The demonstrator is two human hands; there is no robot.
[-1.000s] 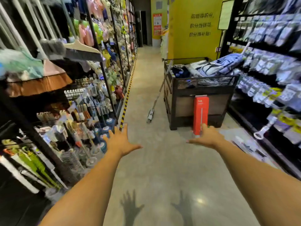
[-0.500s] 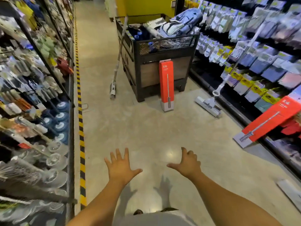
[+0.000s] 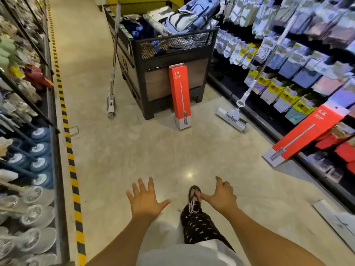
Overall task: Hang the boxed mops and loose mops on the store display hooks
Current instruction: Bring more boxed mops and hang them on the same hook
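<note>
Red boxed mop [image 3: 180,95] upright on the floor, against the black bin [image 3: 153,81].
Second boxed mop [image 3: 305,135] slanted against the right shelf [image 3: 272,129], white loose mop [image 3: 231,117] near it; left hand [image 3: 146,202] spread wide, empty; right hand [image 3: 221,198] loosely curled, thumb out, holding nothing.

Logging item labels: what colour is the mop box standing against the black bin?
The mop box is red with a white base; head view.
</note>
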